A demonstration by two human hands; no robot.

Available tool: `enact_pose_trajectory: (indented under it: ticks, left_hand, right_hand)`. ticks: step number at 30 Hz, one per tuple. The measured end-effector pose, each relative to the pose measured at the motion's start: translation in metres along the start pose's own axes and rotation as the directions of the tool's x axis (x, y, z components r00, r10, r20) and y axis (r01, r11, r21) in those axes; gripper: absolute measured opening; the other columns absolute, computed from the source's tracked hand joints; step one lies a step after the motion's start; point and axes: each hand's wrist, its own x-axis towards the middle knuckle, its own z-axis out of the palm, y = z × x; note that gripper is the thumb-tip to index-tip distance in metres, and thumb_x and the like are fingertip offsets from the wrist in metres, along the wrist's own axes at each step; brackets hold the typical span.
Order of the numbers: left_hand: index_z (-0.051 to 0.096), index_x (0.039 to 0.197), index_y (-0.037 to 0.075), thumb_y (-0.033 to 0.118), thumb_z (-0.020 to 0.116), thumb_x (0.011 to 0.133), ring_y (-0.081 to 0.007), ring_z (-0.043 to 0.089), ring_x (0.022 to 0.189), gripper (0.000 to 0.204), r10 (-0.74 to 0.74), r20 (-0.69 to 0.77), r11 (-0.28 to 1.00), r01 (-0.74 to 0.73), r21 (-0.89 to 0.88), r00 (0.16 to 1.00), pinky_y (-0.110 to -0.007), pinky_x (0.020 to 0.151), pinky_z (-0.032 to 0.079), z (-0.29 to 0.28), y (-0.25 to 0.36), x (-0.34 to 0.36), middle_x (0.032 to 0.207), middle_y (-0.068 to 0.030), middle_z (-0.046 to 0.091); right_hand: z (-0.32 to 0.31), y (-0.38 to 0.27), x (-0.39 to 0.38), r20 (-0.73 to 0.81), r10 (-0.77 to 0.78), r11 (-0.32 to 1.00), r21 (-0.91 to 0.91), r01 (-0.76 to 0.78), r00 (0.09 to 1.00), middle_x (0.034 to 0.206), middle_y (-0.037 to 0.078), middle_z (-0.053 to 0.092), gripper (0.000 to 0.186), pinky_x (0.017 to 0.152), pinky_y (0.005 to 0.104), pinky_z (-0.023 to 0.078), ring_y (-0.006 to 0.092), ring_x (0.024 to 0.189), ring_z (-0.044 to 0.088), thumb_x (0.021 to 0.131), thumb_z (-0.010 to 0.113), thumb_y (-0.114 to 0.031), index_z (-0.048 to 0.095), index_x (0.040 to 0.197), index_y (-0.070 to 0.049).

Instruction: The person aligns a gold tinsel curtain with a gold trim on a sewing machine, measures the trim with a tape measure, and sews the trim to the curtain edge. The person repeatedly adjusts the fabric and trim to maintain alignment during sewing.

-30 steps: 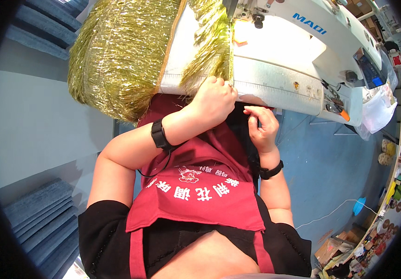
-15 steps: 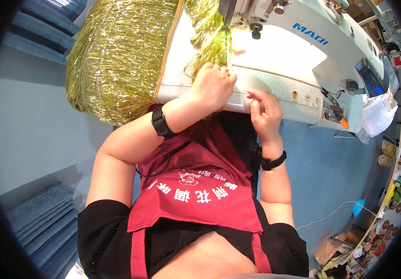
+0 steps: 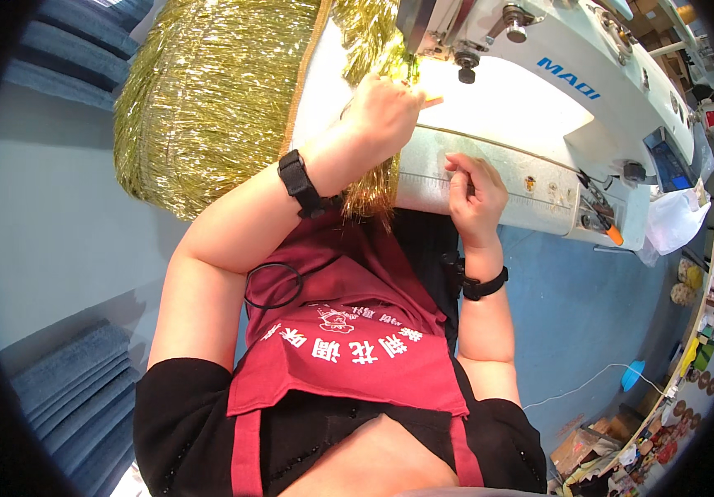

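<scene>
At the sewing machine's needle area, my left hand (image 3: 382, 114) is closed on a gold tinsel fringe (image 3: 367, 37). Part of this fringe lies beyond the hand, and its loose strands hang over the machine bed's front edge below my wrist. Its fingertips sit close by the presser foot (image 3: 411, 68), and what they pinch is partly hidden. Over the front of the bed, my right hand (image 3: 479, 201) is loosely curled, thumb and forefinger apart, with nothing seen between them. The white sewing machine (image 3: 576, 79) stands above and to the right, its lamp lighting the bed.
A thick bundle of gold tinsel fringe (image 3: 208, 108) with a brown edge fills the left of the table. At the bed's right end lie tools with an orange handle (image 3: 614, 235). A white plastic bag (image 3: 677, 222) hangs beside the machine. Folded blue fabric (image 3: 84, 398) is at lower left.
My left hand has moved away from me toward the presser foot, carrying the fringe along; strands now trail over the bed's front edge. My right hand has barely moved.
</scene>
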Motion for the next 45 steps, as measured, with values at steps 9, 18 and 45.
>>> enact_pose_trajectory:
  ticks: [9, 18, 45]
  left_hand:
    - [0.06, 0.112, 0.001, 0.031, 0.053, 0.105, -0.0317, 0.07, 0.094, 0.031, -0.058, 0.052, 0.994, 0.062, -0.09, 0.997, -0.044, 0.085, 0.055, -0.023, -0.033, -0.015, 0.099, -0.0161, 0.07]
    - [0.054, 0.129, -0.008, 0.04, 0.069, 0.096, -0.0219, 0.07, 0.065, 0.06, -0.337, 0.12, 0.794, 0.351, -0.497, 0.934, -0.034, 0.059, 0.057, -0.056, -0.168, 0.115, 0.077, -0.0156, 0.07]
    - [0.069, 0.077, 0.005, 0.034, 0.065, 0.098, -0.0141, 0.065, 0.054, 0.037, -0.204, -0.254, 0.842, 0.038, -0.537, 0.945, -0.035, 0.053, 0.052, -0.051, -0.132, -0.001, 0.064, -0.0057, 0.068]
  right_hand:
    - [-0.002, -0.005, 0.0, 0.011, -0.02, 1.0, -0.023, 0.02, 1.0, 0.084, 0.007, 0.07, 0.025, 0.073, 0.0388, 0.052, 0.0276, 0.075, 0.065, 0.081, 0.061, 0.005, 0.071, 0.099, -0.007]
    - [0.004, -0.021, 0.005, 0.088, -0.073, 0.987, -0.139, 0.084, 0.993, 0.088, 0.009, 0.07, 0.02, 0.074, 0.041, 0.052, 0.031, 0.08, 0.064, 0.084, 0.063, 0.004, 0.071, 0.1, -0.006]
    - [-0.001, -0.02, -0.035, -0.028, -0.085, 0.991, 0.106, 0.088, 0.996, 0.086, 0.008, 0.071, 0.022, 0.065, 0.0321, 0.054, 0.0213, 0.071, 0.066, 0.085, 0.061, 0.006, 0.072, 0.1, -0.005]
